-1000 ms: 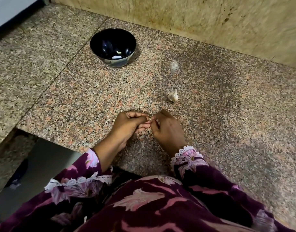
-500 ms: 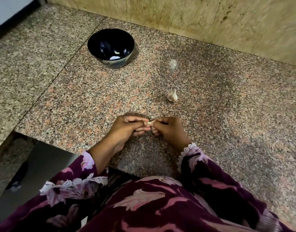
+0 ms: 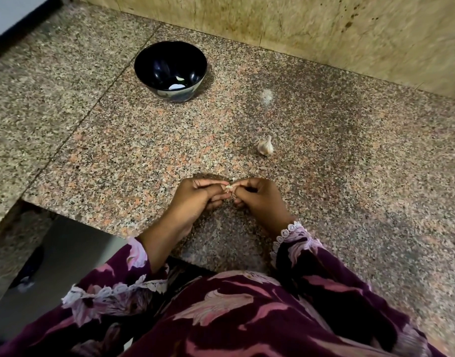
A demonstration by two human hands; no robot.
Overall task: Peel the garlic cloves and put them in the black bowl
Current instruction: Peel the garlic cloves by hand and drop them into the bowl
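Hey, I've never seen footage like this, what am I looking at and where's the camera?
There is no machine here. A camera worn on a person's head looks down at their own two bare hands over a granite counter. The left hand and right hand meet fingertip to fingertip, both pinching a small garlic clove, apparently peeling it. Further out on the counter lies a garlic bulb piece, and beyond it to the left stands the black bowl with a few pale bits inside. The patterned purple fabric at the bottom is the person's clothing.
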